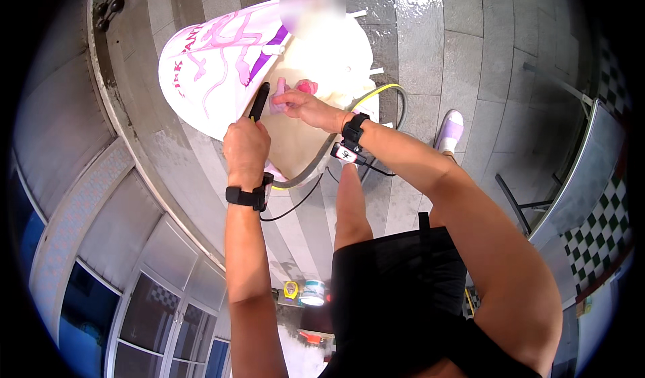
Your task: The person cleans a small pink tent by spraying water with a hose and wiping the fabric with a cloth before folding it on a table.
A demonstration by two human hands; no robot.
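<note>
On the striped tile floor, wet and shining towards the top, a large tub lies tipped over, its cream inside facing the person and its white outer side, printed in pink, turned to the left. The left hand is clenched round the grip of a black nozzle, which points up along the tub's near edge. A grey and yellow hose loops under the right wrist towards the left one; whether it joins the nozzle is hidden. The right hand reaches over the cream surface, fingers bent at a small pink piece; I cannot tell whether they grip it or only touch it. A redder pink patch shows just beyond those fingers.

The step in hand looks like rinsing or wiping the tub, though no jet of water can be made out. As I judge it, the next move calls for a steady left wrist, the nozzle aimed at the spot beside the right fingers, and enough slack in the hose for it to turn freely without snagging on the right forearm.
</note>
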